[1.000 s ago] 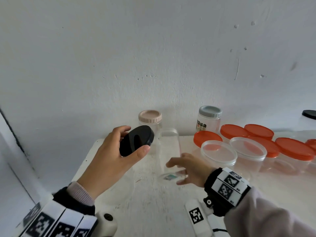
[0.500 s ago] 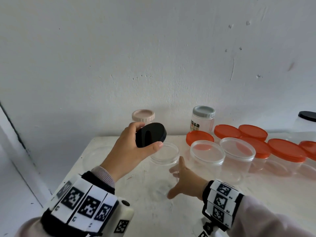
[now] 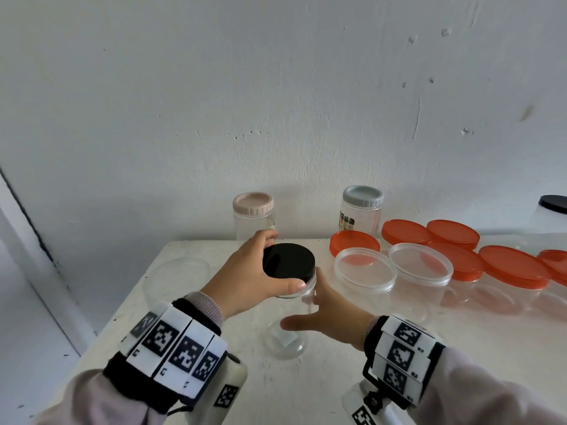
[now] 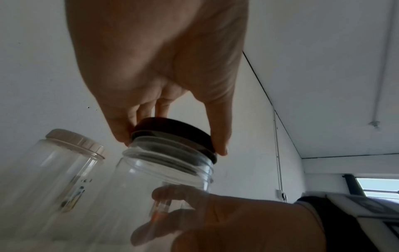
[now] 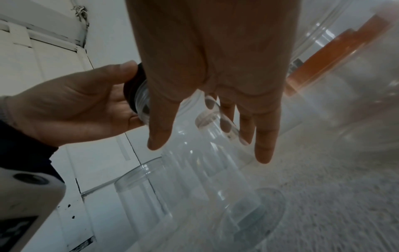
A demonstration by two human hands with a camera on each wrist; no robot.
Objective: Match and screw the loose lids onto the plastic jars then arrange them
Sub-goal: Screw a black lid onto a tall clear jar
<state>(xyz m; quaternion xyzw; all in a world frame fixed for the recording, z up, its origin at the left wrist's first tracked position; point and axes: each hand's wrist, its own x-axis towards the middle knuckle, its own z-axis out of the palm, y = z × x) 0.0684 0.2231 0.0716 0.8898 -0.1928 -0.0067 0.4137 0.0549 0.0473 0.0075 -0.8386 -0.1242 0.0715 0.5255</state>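
Note:
A tall clear plastic jar (image 3: 287, 342) stands upright on the white table (image 3: 306, 394). A black lid (image 3: 294, 253) sits on its mouth, slightly tilted in the left wrist view, where the black lid (image 4: 172, 129) rests over the jar's threaded neck (image 4: 168, 163). My left hand (image 3: 283, 262) grips the lid's rim from above with thumb and fingers. My right hand (image 3: 302, 302) wraps round the jar's body from the right, thumb in front and fingers behind. In the right wrist view those fingers (image 5: 264, 150) lie along the jar (image 5: 205, 179).
A pink-lidded jar (image 3: 253, 216) and a grey-lidded jar (image 3: 363, 210) stand against the wall. To the right are two open wide jars (image 3: 365, 268), a loose orange lid (image 3: 354, 243) and several orange-lidded jars (image 3: 512, 268). Another open clear jar (image 3: 176, 277) stands left, near the table's edge.
My left hand has brought the black lid down from the air onto the jar's mouth. The jar has gone from tilted to upright, and my right hand has closed round its side.

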